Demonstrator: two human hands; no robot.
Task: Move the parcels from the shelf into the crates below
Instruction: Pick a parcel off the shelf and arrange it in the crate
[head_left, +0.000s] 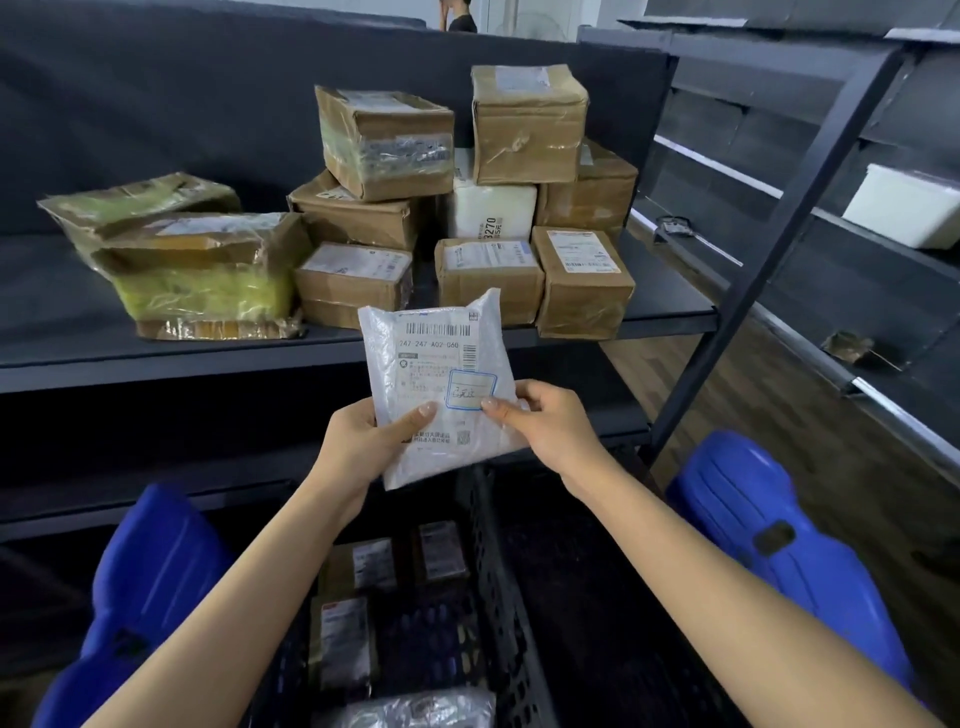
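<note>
- Bag: white plastic mailer, printed label facing the camera, held in the air in front of the shelf and above the crates.
- Left hand: grips the bag's lower left edge, thumb on top.
- Right hand: pinches the bag's right edge, thumb on the label.
- Boxes: brown cardboard, stacked on the shelf around one white parcel.
- Yellow-wrapped parcel: left of the stack.
- Labelled parcels: lying in the left crate.
</note>
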